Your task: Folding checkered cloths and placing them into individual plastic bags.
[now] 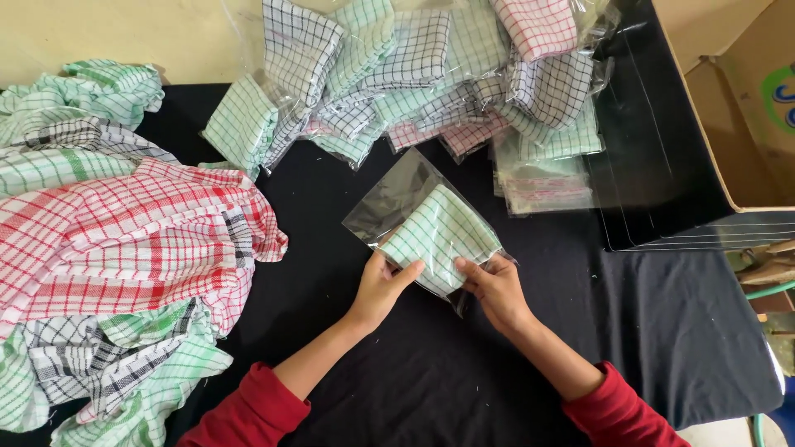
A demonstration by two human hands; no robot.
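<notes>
A folded green-and-white checked cloth (443,233) sits partly inside a clear plastic bag (397,192) on the black table cover (431,372). My left hand (383,285) grips the cloth's lower left corner, thumb on top. On the opposite side, my right hand (497,288) pinches the bag's open edge by the cloth's lower right corner. Both arms wear red sleeves.
A heap of loose checked cloths (108,248) in red, green and black fills the left side. Bagged cloths (414,74) are piled at the back. A stack of empty clear bags (546,186) lies right of centre. A cardboard box (737,99) stands at the right.
</notes>
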